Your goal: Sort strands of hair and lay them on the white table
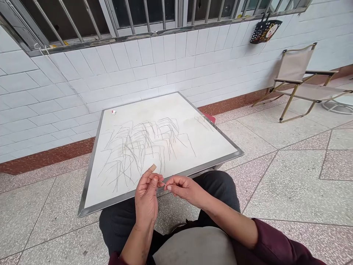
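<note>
At the near edge of the white table (184,110), my two hands meet over my knees. Thumb and fingers of my left hand (147,195) pinch a thin wire (163,182). My right hand (185,189) is closed on the same wire from the right, its fingertips almost touching the left ones. A beige strip (152,168) sits at the tip of a left finger; whether it is wrapped round it I cannot tell. Beyond the hands, many thin dark bent wires (145,134) lie spread and overlapping on the tabletop.
A few more wires (203,123) lie near the table's right edge, and a small red-and-white item (114,112) at its far left corner. Behind stands a tiled wall (138,73) with barred windows. A folding chair (298,79) and a hanging dotted bag (264,31) are at right.
</note>
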The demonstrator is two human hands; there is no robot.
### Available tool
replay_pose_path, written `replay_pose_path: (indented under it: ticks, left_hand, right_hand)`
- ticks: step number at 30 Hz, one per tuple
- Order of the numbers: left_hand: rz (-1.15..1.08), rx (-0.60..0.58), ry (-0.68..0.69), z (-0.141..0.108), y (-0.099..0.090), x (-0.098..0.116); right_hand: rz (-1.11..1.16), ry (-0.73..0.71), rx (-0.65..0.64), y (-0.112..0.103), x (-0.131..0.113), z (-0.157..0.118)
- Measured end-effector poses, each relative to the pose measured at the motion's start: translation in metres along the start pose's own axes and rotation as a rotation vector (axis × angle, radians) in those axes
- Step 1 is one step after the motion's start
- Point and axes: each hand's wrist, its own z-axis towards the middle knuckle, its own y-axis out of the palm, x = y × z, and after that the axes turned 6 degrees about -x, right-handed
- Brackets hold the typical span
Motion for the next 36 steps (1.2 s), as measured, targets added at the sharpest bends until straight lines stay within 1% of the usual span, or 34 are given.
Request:
replay_pose_path:
  ticks: [2, 4, 8, 12, 15, 19, 21, 26, 30, 33, 36]
  left_hand:
    - [0.022, -0.025, -0.021, 0.003, -0.002, 0.000]
    - [0.022, -0.030, -0.011, 0.005, -0.003, 0.000]
    - [-0.007, -0.004, 0.024, 0.009, -0.003, -0.001]
    - [-0.069, 0.026, -0.012, 0.010, 0.001, 0.000]
    - [-0.084, 0.026, -0.046, 0.008, 0.004, 0.003]
    - [-0.072, 0.029, -0.047, 0.007, 0.006, 0.005]
    - [-0.069, 0.042, -0.038, 0.007, 0.007, 0.005]
    - [-0.075, 0.115, -0.020, 0.008, 0.013, 0.004]
    - [-0.058, 0.185, -0.030, 0.010, 0.015, 0.005]
    - [-0.038, 0.240, 0.006, 0.011, 0.015, 0.006]
    - [-0.025, 0.247, 0.037, 0.010, 0.014, 0.007]
  right_hand:
    - [-0.003, -0.005, 0.003, -0.001, 0.001, 0.002]
    - [-0.014, -0.011, -0.004, -0.003, 0.003, 0.004]
    - [-0.022, -0.025, -0.025, -0.004, 0.008, 0.006]
    - [-0.016, -0.057, -0.016, -0.005, 0.010, 0.006]
    - [-0.011, -0.046, -0.023, -0.006, 0.012, 0.006]
    - [0.031, -0.014, -0.043, -0.008, 0.016, 0.007]
    - [0.029, -0.034, -0.042, -0.008, 0.018, 0.007]
    - [-0.054, -0.143, 0.024, -0.008, 0.021, 0.006]
    - [-0.092, -0.134, -0.029, -0.013, 0.023, 0.005]
    - [-0.148, -0.125, -0.057, -0.016, 0.023, 0.003]
    - [-0.140, -0.111, -0.067, -0.016, 0.025, 0.003]
